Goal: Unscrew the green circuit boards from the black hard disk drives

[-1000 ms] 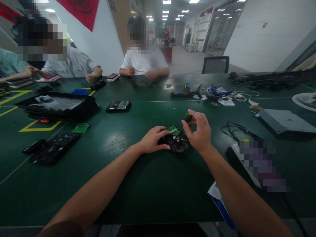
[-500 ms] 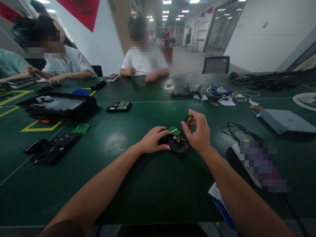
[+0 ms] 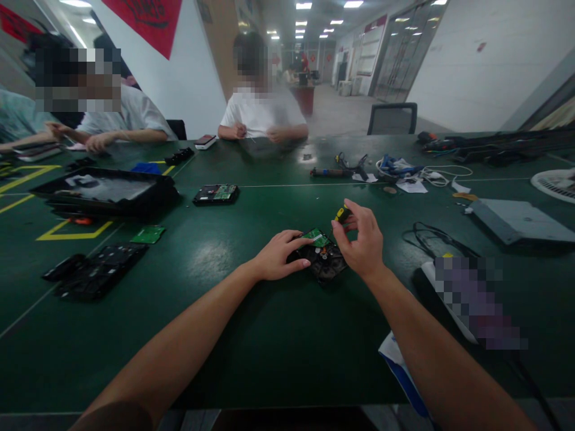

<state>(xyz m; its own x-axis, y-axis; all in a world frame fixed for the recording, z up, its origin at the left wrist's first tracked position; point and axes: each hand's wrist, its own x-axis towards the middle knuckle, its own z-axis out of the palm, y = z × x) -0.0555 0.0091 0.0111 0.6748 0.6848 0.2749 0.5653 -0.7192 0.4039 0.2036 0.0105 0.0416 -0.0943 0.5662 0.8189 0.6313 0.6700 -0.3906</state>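
Observation:
A black plastic casing (image 3: 330, 270) with a green circuit board (image 3: 318, 237) in its upper part lies on the table before me. My left hand (image 3: 281, 254) grips its left side, thumb along the near edge and fingers over the board. Above the casing's right side, my right hand (image 3: 362, 239) pinches the yellow-and-black handle of a screwdriver (image 3: 342, 214) between thumb and fingers. The screwdriver's handle leans; its shaft points down toward the casing, and I cannot make out whether the tip touches a screw.
Left on the green table (image 3: 251, 347) are a black tray (image 3: 148, 190), black casing parts (image 3: 103, 272) and a loose circuit board (image 3: 148, 234). Another opened device (image 3: 216, 194) lies ahead. To the right are a grey metal box (image 3: 521, 220) and cables (image 3: 442, 236). People sit opposite.
The screwdriver handle has turned slightly in my right hand, showing more yellow. My left hand and the casing stay put. Across the table, a person's hands have shifted.

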